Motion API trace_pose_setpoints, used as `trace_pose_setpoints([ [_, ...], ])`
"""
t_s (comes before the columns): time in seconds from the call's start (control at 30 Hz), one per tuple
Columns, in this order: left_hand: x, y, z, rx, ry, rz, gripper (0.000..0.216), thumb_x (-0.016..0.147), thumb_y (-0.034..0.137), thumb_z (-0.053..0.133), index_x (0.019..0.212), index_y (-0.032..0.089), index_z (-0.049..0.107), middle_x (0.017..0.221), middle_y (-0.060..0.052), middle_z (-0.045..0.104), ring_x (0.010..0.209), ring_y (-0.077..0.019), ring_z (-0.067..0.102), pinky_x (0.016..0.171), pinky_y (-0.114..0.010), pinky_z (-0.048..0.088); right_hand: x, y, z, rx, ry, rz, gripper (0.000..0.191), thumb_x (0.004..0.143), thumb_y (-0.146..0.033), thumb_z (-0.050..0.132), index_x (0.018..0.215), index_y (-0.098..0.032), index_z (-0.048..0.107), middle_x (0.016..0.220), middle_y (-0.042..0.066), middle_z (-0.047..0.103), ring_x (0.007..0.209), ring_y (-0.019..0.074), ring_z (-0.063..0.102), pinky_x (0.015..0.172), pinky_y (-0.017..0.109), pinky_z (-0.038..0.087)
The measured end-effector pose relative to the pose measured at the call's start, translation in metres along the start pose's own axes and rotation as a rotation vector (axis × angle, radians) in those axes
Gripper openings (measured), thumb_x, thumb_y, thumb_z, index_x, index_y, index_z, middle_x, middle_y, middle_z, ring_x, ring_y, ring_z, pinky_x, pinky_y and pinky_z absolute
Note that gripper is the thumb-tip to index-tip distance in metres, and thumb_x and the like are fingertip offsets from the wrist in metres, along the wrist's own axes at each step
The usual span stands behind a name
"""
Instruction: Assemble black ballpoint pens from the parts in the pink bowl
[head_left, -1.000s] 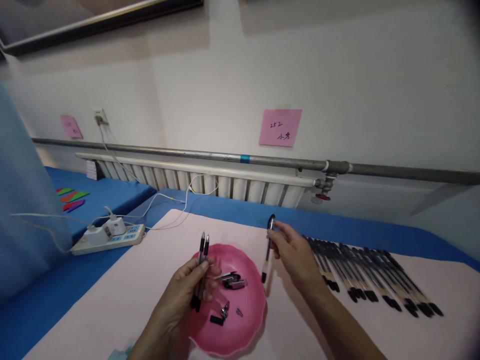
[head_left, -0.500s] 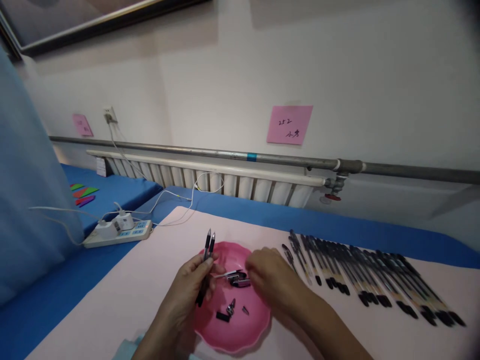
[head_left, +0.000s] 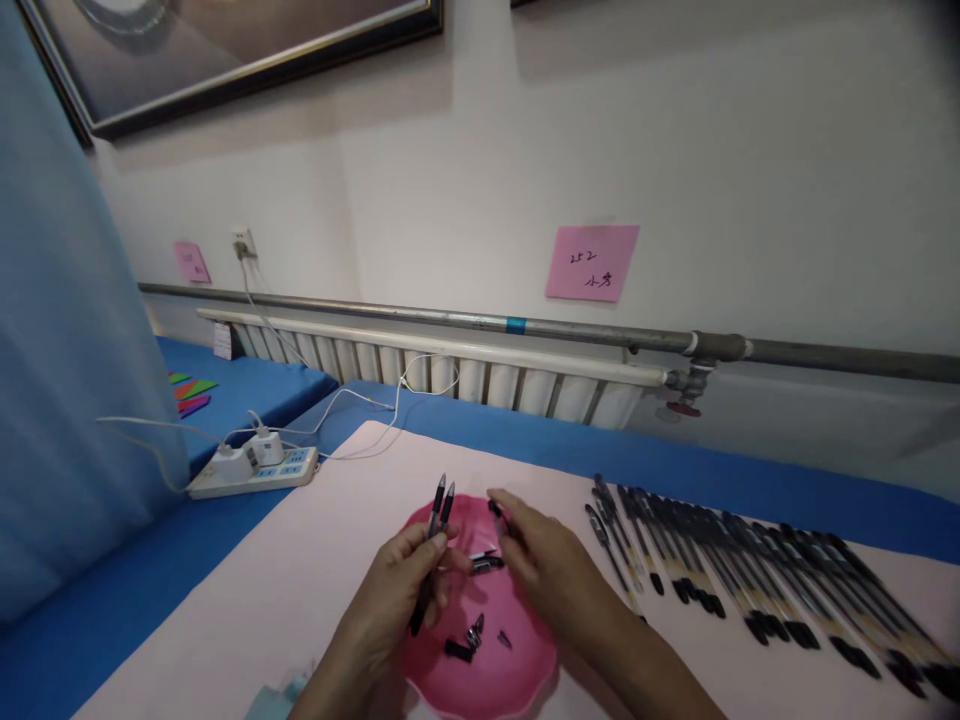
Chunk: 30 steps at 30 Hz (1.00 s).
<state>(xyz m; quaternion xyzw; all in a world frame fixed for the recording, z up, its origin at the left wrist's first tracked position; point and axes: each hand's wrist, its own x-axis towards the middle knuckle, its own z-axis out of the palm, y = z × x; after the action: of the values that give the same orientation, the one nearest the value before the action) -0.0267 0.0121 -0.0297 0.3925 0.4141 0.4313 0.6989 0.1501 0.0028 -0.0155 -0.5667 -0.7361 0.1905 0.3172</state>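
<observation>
Pink is the bowl (head_left: 517, 665) at the lower centre, over which the hands are held apart. Two pens (head_left: 436, 508) are pinched in the left hand (head_left: 405, 575), points upward; a small dark piece (head_left: 496, 511), perhaps a cap, is gripped by the right hand (head_left: 551, 570). It should be held lightly, so that the metal tips (head_left: 475, 632) below are not knocked. At the right, rows of pens (head_left: 739, 560) could be disturbed by the forearm; the power strip (head_left: 289, 470), centre left, is well apart.
</observation>
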Motion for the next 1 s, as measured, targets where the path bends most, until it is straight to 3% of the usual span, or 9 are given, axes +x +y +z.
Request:
trace_pose_setpoints([
  [0.07, -0.002, -0.001, 0.002, 0.014, -0.059, -0.005, 0.034, 0.072, 0.040, 0.065, 0.093, 0.013, 0.057, 0.073, -0.004, 0.068, 0.033, -0.0025, 0.043, 0.031, -0.014, 0.023, 0.002, 0.001, -0.004, 0.208, 0.128, 0.097, 0.041, 0.082, -0.022, 0.045, 0.123, -0.024, 0.050, 0.097, 0.004, 0.066, 0.084, 0.0190, 0.060, 0.075, 0.031, 0.043],
  [0.17, -0.005, -0.003, 0.007, 0.037, -0.136, -0.025, 0.028, 0.075, 0.037, 0.063, 0.088, 0.014, 0.057, 0.077, -0.005, 0.068, 0.034, -0.0016, 0.044, 0.031, -0.014, 0.018, 0.005, -0.002, -0.005, 0.550, 0.263, 0.214, 0.042, 0.078, -0.030, 0.054, 0.119, -0.022, 0.051, 0.074, -0.002, 0.060, 0.067, 0.0159, 0.057, 0.065, 0.028, 0.044],
  [0.33, -0.008, -0.008, 0.016, 0.067, -0.198, -0.078, 0.028, 0.074, 0.037, 0.063, 0.086, 0.013, 0.058, 0.078, -0.008, 0.069, 0.034, -0.0028, 0.046, 0.032, -0.016, 0.015, 0.007, -0.009, 0.001, 0.953, 0.458, 0.296, 0.046, 0.074, -0.033, 0.063, 0.116, -0.021, 0.047, 0.068, -0.004, 0.058, 0.068, 0.0154, 0.057, 0.069, 0.028, 0.044],
  [0.63, -0.008, -0.010, 0.016, 0.048, -0.178, -0.095, 0.035, 0.068, 0.042, 0.068, 0.086, 0.014, 0.057, 0.078, -0.006, 0.069, 0.034, -0.0031, 0.047, 0.032, -0.015, 0.014, 0.005, -0.009, 0.012, 0.979, 0.357, 0.290, 0.046, 0.070, -0.027, 0.066, 0.112, -0.022, 0.049, 0.068, -0.005, 0.059, 0.065, 0.0130, 0.054, 0.066, 0.026, 0.041],
  [1.0, -0.002, -0.011, 0.018, 0.047, 0.060, -0.095, 0.049, 0.062, 0.059, 0.065, 0.081, 0.014, 0.057, 0.060, -0.002, 0.064, 0.029, -0.0039, 0.039, 0.029, -0.015, 0.016, -0.001, -0.023, 0.016, 0.996, 0.190, 0.350, 0.021, 0.073, -0.029, 0.061, 0.091, -0.020, 0.058, 0.062, -0.006, 0.055, 0.057, 0.0115, 0.053, 0.058, 0.024, 0.042],
])
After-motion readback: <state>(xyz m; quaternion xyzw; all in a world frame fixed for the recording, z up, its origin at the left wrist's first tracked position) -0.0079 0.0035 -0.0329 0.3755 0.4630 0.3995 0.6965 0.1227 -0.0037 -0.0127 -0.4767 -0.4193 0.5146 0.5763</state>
